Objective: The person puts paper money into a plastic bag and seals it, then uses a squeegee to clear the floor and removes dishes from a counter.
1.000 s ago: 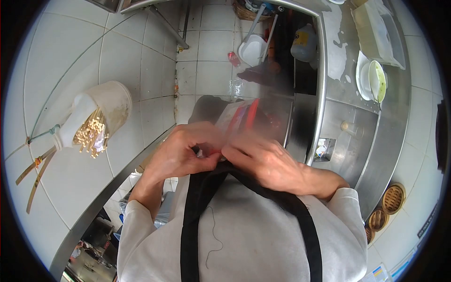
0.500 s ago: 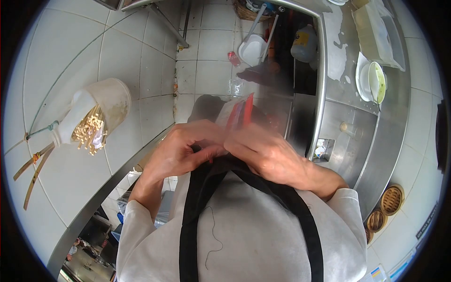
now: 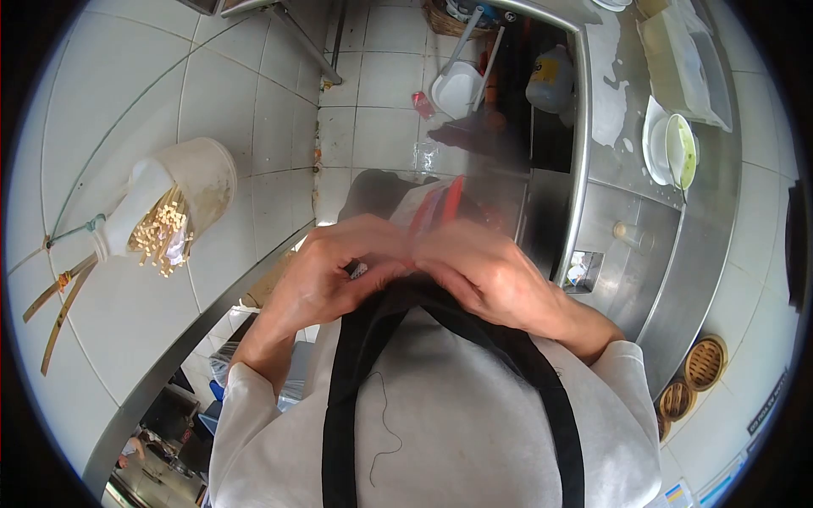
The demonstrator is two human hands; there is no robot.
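Note:
Close in front of my chest, a clear plastic bag with red stripes (image 3: 439, 203) is pinched between my two hands. My left hand (image 3: 343, 262) has its thumb and fingers closed at the bag's near edge. Pressed up beside it, my right hand (image 3: 483, 264) also has its fingers closed on the bag. Fingertips of both hands meet near the middle, and the hands hide the bag's lower part. A black apron (image 3: 406, 296) lies just under the hands.
A cut plastic jug (image 3: 203, 173) full of chopsticks hangs on the tiled wall at left. On the right, a steel counter (image 3: 631, 220) carries a bowl with green contents (image 3: 680, 151). Bamboo steamers (image 3: 705, 362) stand at lower right. A white basin (image 3: 457, 91) is on the floor ahead.
The striped bag has shifted slightly right and lower. My right hand's fingers have drawn closer to the left hand's, and both hands stay on the bag.

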